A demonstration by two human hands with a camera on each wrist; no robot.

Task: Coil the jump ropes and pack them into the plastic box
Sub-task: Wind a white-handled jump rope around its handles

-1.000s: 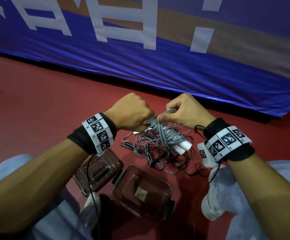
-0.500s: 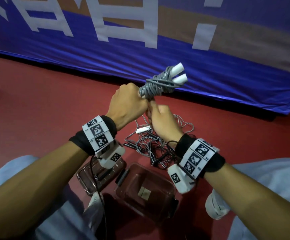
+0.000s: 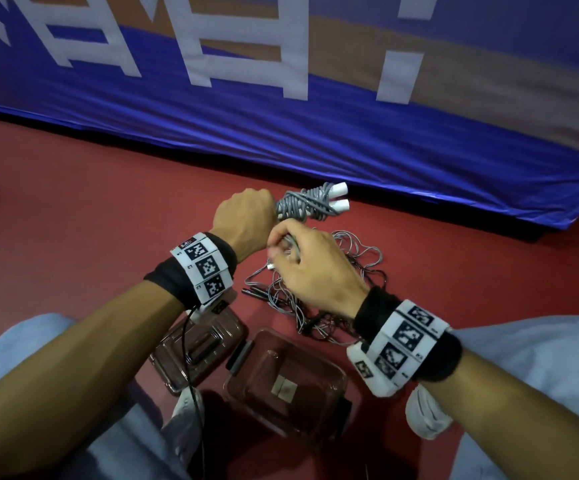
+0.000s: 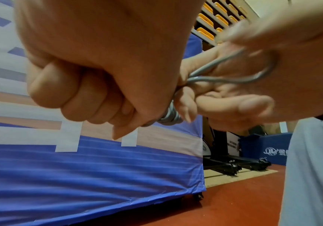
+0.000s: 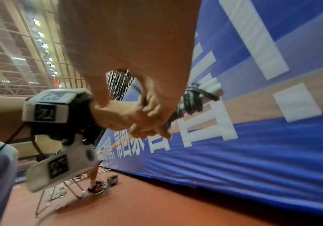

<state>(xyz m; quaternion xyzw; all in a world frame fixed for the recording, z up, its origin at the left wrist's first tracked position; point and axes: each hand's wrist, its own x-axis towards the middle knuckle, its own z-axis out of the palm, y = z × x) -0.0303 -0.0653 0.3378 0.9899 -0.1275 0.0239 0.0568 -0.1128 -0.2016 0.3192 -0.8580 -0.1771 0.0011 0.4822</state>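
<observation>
Coiled rope (image 3: 310,205) now lower than half a second ago, down near the floor pile, white handles pointing right. Left hand (image 3: 244,221) fisted tight around its end; right hand (image 3: 310,268) has come over on top, fingers pinching the tail loop (image 4: 232,73), so tie-off looks nearly done. Open box (image 3: 286,386) waits below, lid (image 3: 199,344) beside. Tangled ropes (image 3: 319,296) lie between.

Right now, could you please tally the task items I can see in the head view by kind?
Coiled grey jump rope, gripped by the left hand: 1
Tangled pile of loose ropes on the floor (number cannot be told): 1
Open plastic box: 1
Box lid: 1
Total: 4
</observation>
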